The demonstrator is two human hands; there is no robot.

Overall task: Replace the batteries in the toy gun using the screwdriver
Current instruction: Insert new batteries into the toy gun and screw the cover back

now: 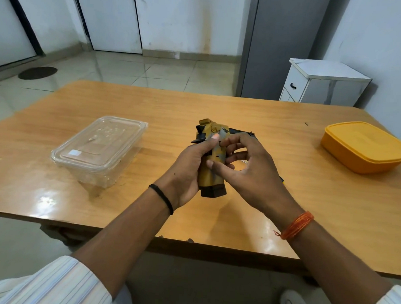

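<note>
Wooden table [276, 136] held a clear lidded box [98, 149] on the left and a yellow lidded box [363, 146] far right, well apart. Both forearms reached in over the near edge, hands together mid-table. Left hand [187, 172] gripped the toy gun [214, 157] by its handle, thumb up along the side, gun raised above the table. Right hand [249, 167] had fingers curled onto the handle's right side, thumb pressing the yellow casing. Screwdriver mostly hidden behind the right hand.
</note>
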